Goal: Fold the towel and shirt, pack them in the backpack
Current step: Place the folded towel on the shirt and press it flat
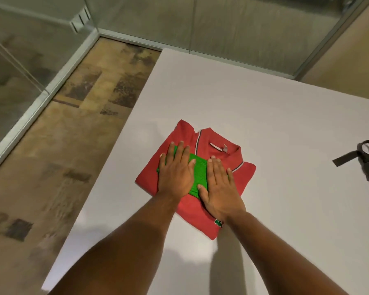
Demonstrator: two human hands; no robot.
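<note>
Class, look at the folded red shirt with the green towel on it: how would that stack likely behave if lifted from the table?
The red shirt is soft cloth, so it would probably sag and unfold unless supported underneath. The green towel merely lies on top, pressed flat by the left hand and right hand, so it may slide off. Both look light.

Soft indoor light, blurred, warped edges

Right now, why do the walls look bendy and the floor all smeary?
In the head view, the wide lens bends the glass walls near the edges; the floor is blurred, while the red shirt stays fairly sharp; soft arm shadows fall on the white table.
</note>
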